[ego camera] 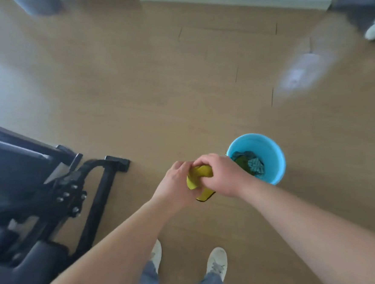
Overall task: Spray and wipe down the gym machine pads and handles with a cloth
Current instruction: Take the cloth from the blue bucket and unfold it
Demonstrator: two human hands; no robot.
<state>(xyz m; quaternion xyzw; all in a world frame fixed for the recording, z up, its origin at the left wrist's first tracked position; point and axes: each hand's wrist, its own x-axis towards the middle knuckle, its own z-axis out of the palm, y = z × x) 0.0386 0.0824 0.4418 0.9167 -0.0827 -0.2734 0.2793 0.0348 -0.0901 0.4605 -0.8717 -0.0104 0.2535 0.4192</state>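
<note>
Okay, left hand (176,182) and right hand (220,175) are both curled tight round the yellow cloth (201,173), bunched between them above the floor (178,87), just beside the blue bucket (278,157) of spare cloths (250,164). Probably wringing or refolding. We should fold to one flat clean face, then turn left to the gym machine (52,191) and its black pad (35,259). No spray bottle visible.

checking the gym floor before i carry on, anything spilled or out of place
Nothing spilled that I can tell. A pale patch on the floor may be glare or wetness; the blue bucket stands upright.
</note>
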